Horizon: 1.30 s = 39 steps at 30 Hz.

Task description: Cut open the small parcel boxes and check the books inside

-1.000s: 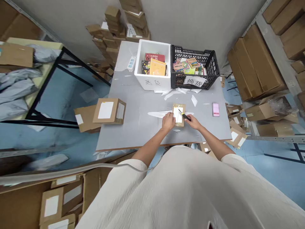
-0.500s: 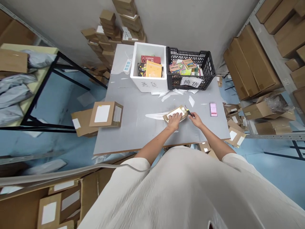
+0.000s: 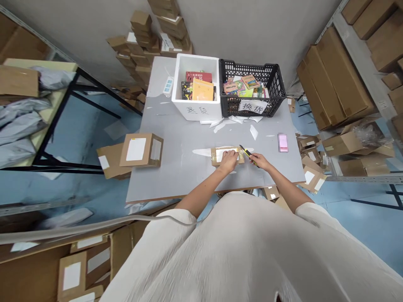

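Parcel and knife at the worktable. The parcel (image 3: 217, 159) lies lengthwise across the near-middle part of the table (image 3: 176, 138), label up, over a white strip (image 3: 201, 152). The left hand (image 3: 230, 161) rests on it from the near side, fingers bent over the label; whether they grip it cannot be told. The right hand (image 3: 259, 161) has its fingers closed around a knife (image 3: 246, 152), which slants far and left; its tip stands at the parcel's far right corner, contact unclear.

Stage: apparently early. Label and shiny tape are in place, the parcel looks closed, and no contents show; any cut is too small to make out. Opening it, judged from the knife, is yet undone.

Surroundings: at the far side, a white bin (image 3: 198, 110) and, to its right, a black crate (image 3: 278, 98) both hold books; a phone (image 3: 283, 143) lies right, a carton (image 3: 147, 153) left.
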Tool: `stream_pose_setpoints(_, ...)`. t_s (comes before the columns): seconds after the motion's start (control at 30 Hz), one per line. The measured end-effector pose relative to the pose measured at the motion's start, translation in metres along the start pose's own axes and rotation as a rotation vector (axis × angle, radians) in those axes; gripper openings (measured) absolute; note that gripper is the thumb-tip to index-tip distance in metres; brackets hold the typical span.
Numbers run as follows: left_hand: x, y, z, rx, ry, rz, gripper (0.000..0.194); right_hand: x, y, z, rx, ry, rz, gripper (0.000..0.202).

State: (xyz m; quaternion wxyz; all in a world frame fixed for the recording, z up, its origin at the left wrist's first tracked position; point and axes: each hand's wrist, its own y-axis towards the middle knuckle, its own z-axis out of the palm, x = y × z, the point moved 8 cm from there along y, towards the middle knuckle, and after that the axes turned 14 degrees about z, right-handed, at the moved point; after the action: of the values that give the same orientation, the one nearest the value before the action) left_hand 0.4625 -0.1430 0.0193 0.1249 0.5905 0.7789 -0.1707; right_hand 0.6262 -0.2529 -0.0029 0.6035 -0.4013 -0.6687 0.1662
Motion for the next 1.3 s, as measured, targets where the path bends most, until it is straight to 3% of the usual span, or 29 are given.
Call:
stream_pose_setpoints(0.23, 0.006, -0.001, 0.006, -0.021, 0.009, 0.035, 0.055, 0.011, -0.014, -0.05, -0.041, -0.32, -0.125, 0.038)
stream_pose_setpoints(0.37, 0.01, -0.003, 0.005, -0.008, 0.021, 0.058, 0.059, 0.02, -0.014, -0.048, -0.035, -0.526, -0.221, 0.035)
stream_pose_setpoints(0.63, 0.009, -0.003, 0.003, 0.039, 0.028, 0.077, 0.07, 0.037, 0.002, -0.031, -0.206, -0.907, -0.303, 0.041)
stream_pose_setpoints(0.83, 0.008, -0.007, 0.001, 0.029, -0.001, 0.084, 0.069, 0.045, 0.012, -0.021, -0.193, -0.91, -0.339, 0.036)
stream_pose_setpoints(0.97, 0.008, -0.007, 0.001, 0.024, 0.004, 0.085, 0.068, 0.041, 0.016, -0.023, -0.11, -0.765, -0.281, 0.027)
stream_pose_setpoints(1.17, 0.007, -0.006, 0.002, 0.032, 0.03, 0.085, 0.065, 0.028, 0.002, -0.032, 0.01, -0.638, -0.212, 0.028)
stream_pose_setpoints(1.3, 0.007, -0.005, 0.003, 0.03, 0.031, 0.089, 0.062, 0.023, -0.006, -0.032, 0.024, -0.611, -0.176, 0.029)
